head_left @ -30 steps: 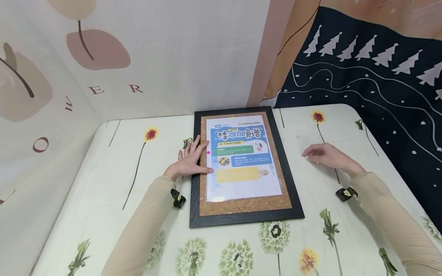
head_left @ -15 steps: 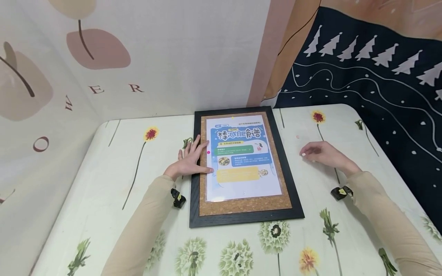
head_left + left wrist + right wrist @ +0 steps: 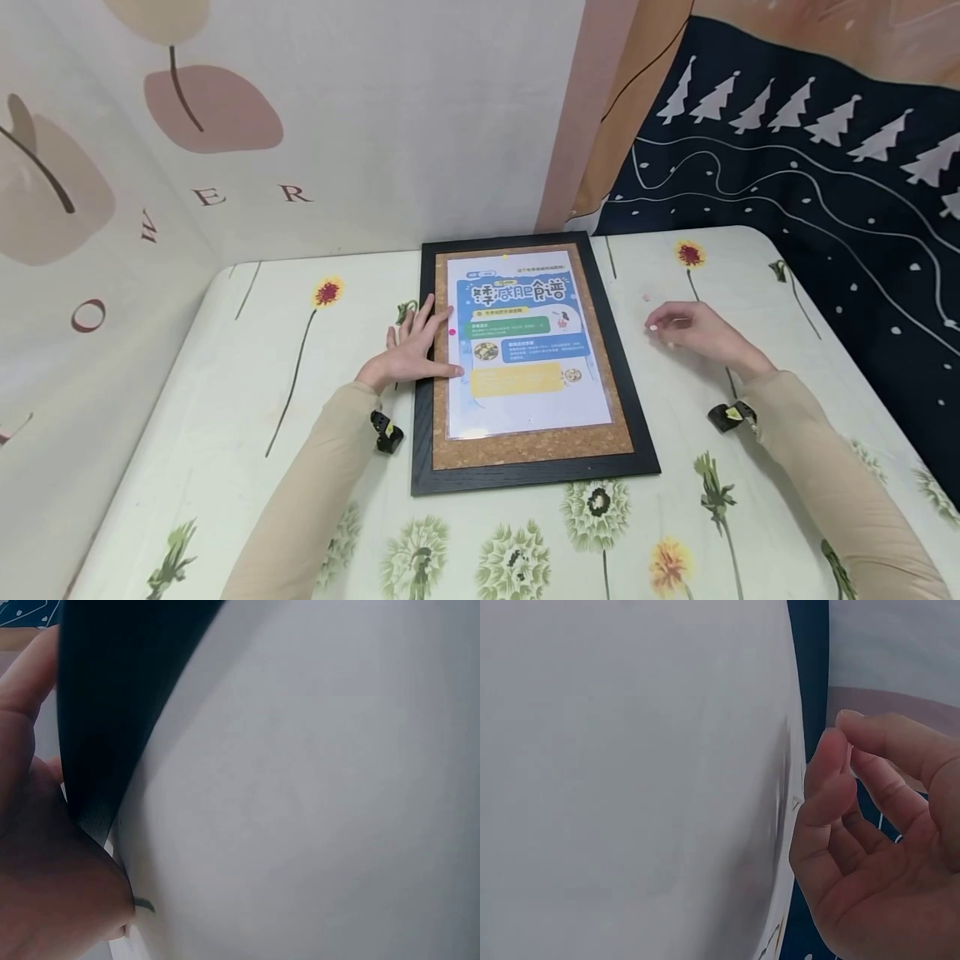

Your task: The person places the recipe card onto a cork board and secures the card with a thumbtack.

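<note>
A black-framed cork board (image 3: 525, 454) lies on the table, with a blue and white poster (image 3: 536, 408) over its cork. A yellow pin (image 3: 505, 257) marks the poster's top edge and a pink pin (image 3: 452, 332) its left edge. My left hand (image 3: 408, 354) rests across the frame's left side, fingers spread, thumb reaching onto the poster. To the right of the board, my right hand (image 3: 696, 333) is held above the table. Its thumb and fingertips (image 3: 829, 761) pinch a small white pushpin (image 3: 652, 328), mostly hidden by the fingers in the right wrist view.
The table (image 3: 225, 400) wears a flower-printed cloth. A pale printed curtain (image 3: 420, 125) hangs behind it, and a dark curtain with white trees (image 3: 780, 175) stands at the right. Each forearm bears a small black wrist camera (image 3: 386, 433).
My right hand has moved slightly left and away from me, towards the board, carrying the white pushpin. My left hand, the board and the poster have stayed in place.
</note>
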`<state>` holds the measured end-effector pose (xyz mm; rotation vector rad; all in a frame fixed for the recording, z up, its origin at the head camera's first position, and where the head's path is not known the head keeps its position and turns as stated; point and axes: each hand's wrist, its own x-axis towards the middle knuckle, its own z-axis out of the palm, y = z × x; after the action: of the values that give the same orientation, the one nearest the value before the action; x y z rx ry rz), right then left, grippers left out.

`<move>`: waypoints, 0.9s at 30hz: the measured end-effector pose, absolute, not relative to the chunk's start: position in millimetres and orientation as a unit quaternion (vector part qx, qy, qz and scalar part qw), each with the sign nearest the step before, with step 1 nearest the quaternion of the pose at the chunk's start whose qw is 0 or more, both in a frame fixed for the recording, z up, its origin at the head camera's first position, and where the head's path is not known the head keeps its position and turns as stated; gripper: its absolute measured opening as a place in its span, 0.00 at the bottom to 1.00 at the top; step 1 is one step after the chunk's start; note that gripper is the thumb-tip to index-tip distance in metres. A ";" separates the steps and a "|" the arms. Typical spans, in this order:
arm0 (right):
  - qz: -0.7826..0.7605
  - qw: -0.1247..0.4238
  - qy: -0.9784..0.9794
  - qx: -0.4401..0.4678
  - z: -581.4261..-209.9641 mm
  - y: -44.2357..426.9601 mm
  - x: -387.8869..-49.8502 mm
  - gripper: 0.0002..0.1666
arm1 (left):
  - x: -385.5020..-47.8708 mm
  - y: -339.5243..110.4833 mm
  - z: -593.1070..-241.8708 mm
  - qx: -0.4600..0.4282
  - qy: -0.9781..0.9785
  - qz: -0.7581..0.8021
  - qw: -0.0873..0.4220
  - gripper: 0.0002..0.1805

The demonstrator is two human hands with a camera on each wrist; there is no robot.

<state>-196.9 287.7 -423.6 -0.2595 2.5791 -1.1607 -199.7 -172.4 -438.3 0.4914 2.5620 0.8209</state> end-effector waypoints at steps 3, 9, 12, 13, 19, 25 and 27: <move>-0.409 0.151 0.895 -0.091 -422.8 284.7 -197.9 0.13 | -199.2 -172.5 -437.9 0.176 0.917 0.295 0.202 0.58; -0.425 0.159 0.886 -0.094 -422.8 277.9 -201.1 0.14 | -199.7 -172.6 -439.0 0.176 0.917 0.296 0.202 0.58; -0.431 0.159 0.883 -0.097 -423.2 274.6 -203.4 0.13 | -199.4 -172.8 -438.8 0.177 0.917 0.296 0.201 0.58; -0.431 0.158 0.883 -0.099 -423.2 273.3 -204.1 0.13 | -199.4 -172.9 -438.8 0.178 0.917 0.296 0.201 0.58; -0.424 0.154 0.886 -0.111 -422.2 264.3 -208.7 0.13 | -199.7 -172.8 -439.4 0.176 0.917 0.296 0.200 0.58; -0.427 0.162 0.882 -0.115 -421.6 256.6 -214.0 0.13 | -199.7 -172.7 -439.2 0.175 0.917 0.296 0.201 0.58; -0.432 0.165 0.879 -0.119 -419.6 253.0 -214.6 0.14 | -199.8 -172.8 -439.2 0.174 0.917 0.296 0.202 0.58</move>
<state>-214.6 253.0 -419.6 -0.3376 2.5033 -1.2309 -199.8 -172.8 -439.2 0.4869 2.5616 0.8280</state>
